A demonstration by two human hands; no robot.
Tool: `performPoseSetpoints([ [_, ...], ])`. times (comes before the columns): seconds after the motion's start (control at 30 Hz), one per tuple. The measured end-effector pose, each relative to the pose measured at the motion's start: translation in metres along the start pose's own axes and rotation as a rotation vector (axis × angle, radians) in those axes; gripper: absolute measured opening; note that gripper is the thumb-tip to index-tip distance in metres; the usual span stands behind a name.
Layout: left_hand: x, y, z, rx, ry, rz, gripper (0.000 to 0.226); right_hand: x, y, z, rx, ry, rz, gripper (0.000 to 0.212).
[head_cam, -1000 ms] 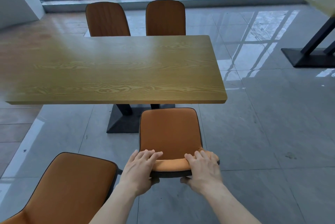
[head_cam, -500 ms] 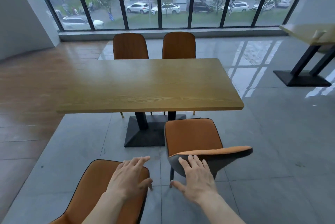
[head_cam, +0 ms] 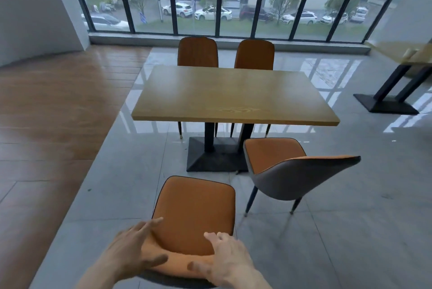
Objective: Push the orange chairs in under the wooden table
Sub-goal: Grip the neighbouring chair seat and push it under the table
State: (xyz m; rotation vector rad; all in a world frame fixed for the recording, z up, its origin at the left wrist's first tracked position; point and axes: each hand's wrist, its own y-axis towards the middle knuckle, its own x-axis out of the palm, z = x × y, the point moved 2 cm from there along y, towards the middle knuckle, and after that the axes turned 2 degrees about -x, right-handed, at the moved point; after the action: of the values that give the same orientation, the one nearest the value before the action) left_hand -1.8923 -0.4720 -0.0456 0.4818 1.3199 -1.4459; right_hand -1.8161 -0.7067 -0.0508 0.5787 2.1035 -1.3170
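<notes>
Hands: left hand (head_cam: 131,250) and right hand (head_cam: 228,259) are at the top edge of the backrest of the near orange upholstered chair with dark piping (head_cam: 196,214), one at each end of it.
Grip: both hands are spread, fingers stretched and thumbs low on the backrest front; they touch or almost touch the padding, and no closed hold is visible. The picture is blurred here, so firm contact I cannot confirm.
Chair position: the seat lies straight ahead of the grip, well apart from the rectangular light wooden surface on a black pedestal (head_cam: 233,97).
Key relation: the surface lies ahead of the grip and a little to the right; its long axis runs left to right, across the push direction. Both hands are equally near, so I judge a two-hand forward push fits.
Second chair: the orange chair with grey back shell (head_cam: 297,171) stands to the right and ahead of the grip, turned at an angle, its seat only near the surface edge, not under it.
Far side: two orange chairs (head_cam: 224,53) stand beyond the surface, tucked close to it.
Obstacles: the black pedestal base (head_cam: 215,156) lies ahead on the grey tiled floor (head_cam: 350,230); the angled chair is just beside the path and might catch the near chair.
</notes>
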Motion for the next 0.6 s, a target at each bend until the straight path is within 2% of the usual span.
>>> performPoseSetpoints([
  [0.07, 0.012, -0.005, -0.012, 0.047, 0.046, -0.097, 0.094, 0.018, 0.005, -0.003, 0.016, -0.048, -0.115, 0.092],
  [0.1, 0.018, -0.004, -0.018, 0.08, 0.09, -0.139, 0.086, 0.025, 0.01, -0.005, 0.022, -0.066, -0.152, 0.081],
  [0.17, 0.029, 0.001, -0.025, 0.124, 0.145, -0.201, 0.073, 0.038, 0.014, -0.006, 0.027, -0.075, -0.151, 0.054],
  [0.2, 0.033, 0.006, -0.028, 0.135, 0.16, -0.199, 0.073, 0.045, 0.016, -0.006, 0.036, -0.066, -0.126, 0.049],
  [0.27, 0.038, 0.014, -0.032, 0.163, 0.185, -0.16, 0.074, 0.059, 0.021, -0.006, 0.053, -0.073, -0.062, 0.046],
  [0.4, 0.049, 0.025, -0.042, 0.252, 0.262, -0.039, 0.06, 0.066, 0.029, -0.008, 0.062, -0.096, 0.077, 0.052],
  [0.6, 0.052, 0.052, -0.038, 0.289, 0.195, 0.133, 0.053, 0.042, 0.047, 0.004, -0.001, -0.121, 0.247, 0.063],
])
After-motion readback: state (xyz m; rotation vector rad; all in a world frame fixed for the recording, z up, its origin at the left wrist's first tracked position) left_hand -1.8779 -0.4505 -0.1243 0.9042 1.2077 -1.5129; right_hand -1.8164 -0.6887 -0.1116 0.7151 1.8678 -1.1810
